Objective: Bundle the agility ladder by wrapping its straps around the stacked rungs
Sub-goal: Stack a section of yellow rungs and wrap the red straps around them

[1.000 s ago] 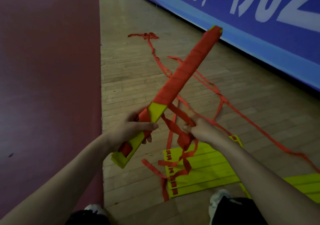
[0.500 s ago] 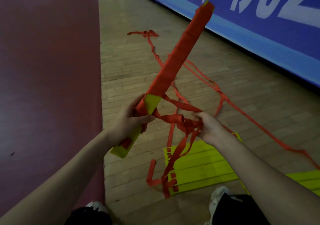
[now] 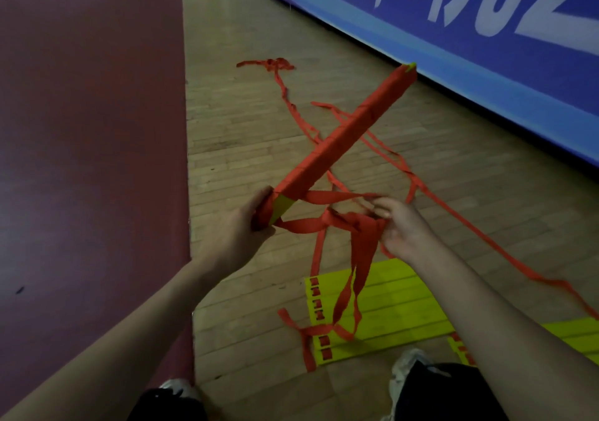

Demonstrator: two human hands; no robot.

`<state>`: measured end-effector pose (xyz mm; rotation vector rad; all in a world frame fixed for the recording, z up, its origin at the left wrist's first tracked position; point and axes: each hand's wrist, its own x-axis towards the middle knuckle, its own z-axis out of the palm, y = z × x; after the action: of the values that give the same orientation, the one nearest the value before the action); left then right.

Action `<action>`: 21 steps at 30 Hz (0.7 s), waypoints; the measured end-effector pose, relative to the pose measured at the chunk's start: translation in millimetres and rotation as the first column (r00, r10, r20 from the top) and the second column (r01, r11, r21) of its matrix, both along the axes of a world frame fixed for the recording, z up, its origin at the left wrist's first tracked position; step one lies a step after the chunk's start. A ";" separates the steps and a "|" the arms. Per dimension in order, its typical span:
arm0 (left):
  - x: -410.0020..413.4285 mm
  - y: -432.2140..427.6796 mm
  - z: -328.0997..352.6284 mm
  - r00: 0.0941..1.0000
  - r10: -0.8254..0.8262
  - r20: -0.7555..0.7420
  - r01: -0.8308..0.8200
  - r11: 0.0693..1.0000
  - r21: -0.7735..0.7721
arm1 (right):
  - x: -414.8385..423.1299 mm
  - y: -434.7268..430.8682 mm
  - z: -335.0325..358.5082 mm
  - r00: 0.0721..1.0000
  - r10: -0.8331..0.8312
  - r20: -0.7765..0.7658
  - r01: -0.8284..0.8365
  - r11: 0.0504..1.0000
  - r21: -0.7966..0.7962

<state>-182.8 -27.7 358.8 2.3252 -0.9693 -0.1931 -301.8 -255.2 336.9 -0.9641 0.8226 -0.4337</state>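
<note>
Rung stack (image 3: 340, 138) had tipped flatter than half a second before, its far end lower against the banner. It was held in the air over the wood floor (image 3: 246, 148), left hand (image 3: 240, 226) curled round its near end. Right hand (image 3: 402, 226) pinched a bunch of red straps (image 3: 359, 226) leading off the stack.

Most of the length was wrapped red, with yellow bare beside the left hand. Judged well along. Still to do: the near end and the long strap tails (image 3: 275, 64) on the floor.

Loose yellow rungs (image 3: 389, 313) lay by the feet.

Blue banner (image 3: 486, 31): large white characters, cropped, unreadable.

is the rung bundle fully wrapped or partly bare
Partly bare: rung bundle is red-wrapped along most of it, but yellow shows beside the left hand.
</note>
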 end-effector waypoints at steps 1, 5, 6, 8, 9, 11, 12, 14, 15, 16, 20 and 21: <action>-0.8 -1.7 -1.0 1.000 0.005 0.002 -0.005 1.000 0.004 | -1.7 0.3 1.7 0.999 0.046 0.008 -0.047 0.997 0.064; 4.6 -4.1 1.2 0.998 0.049 -0.038 -0.051 0.998 -0.040 | -12.0 7.0 5.2 0.882 0.391 -0.263 -0.439 0.884 -0.159; 6.7 -3.1 2.0 0.995 0.065 -0.069 -0.069 0.996 -0.061 | -13.8 7.7 3.7 0.808 0.439 -0.392 -0.559 0.782 -0.277; 9.6 -1.2 3.4 0.986 0.102 -0.129 -0.115 0.989 -0.097 | -16.3 9.6 1.9 0.680 0.366 -0.635 -0.720 0.496 -0.486; 10.8 0.0 3.6 0.984 0.121 -0.133 -0.135 0.986 -0.100 | -15.6 7.8 0.3 0.638 0.235 -0.733 -0.759 0.353 -0.547; 13.8 3.0 4.4 0.985 0.154 -0.076 -0.158 0.986 -0.054 | -13.9 4.7 -1.4 0.563 -0.097 -0.821 -0.799 0.189 -0.570; 15.6 4.8 4.8 0.985 0.169 -0.032 -0.169 0.985 -0.015 | -13.2 5.6 -4.2 0.569 -0.194 -0.799 -0.771 0.213 -0.600; 19.3 8.5 4.4 0.982 0.189 0.022 -0.190 0.981 0.038 | -6.8 3.9 -11.5 0.740 -0.089 -0.667 -0.549 0.494 -0.674; 20.1 9.8 3.2 0.981 0.192 0.015 -0.192 0.980 0.044 | -3.8 3.4 -11.8 0.871 0.021 -0.492 -0.353 0.723 -0.595; 20.2 10.6 1.5 0.981 0.193 -0.010 -0.193 0.981 0.035 | -2.4 4.3 -8.4 0.954 0.067 -0.293 -0.190 0.889 -0.416; 26.3 12.5 -0.4 0.970 0.244 -0.024 -0.243 0.970 0.017 | -8.7 -2.4 -5.3 0.951 0.187 -0.246 -0.270 0.890 -0.367; 28.5 13.5 1.2 0.965 0.261 0.006 -0.261 0.965 0.021 | -10.8 -3.1 -7.1 0.871 0.212 -0.442 -0.438 0.741 -0.508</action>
<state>-154.2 -14.2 360.0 2.4454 -0.6554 -0.0924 -312.6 -258.3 329.7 -1.7987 0.8268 -0.1970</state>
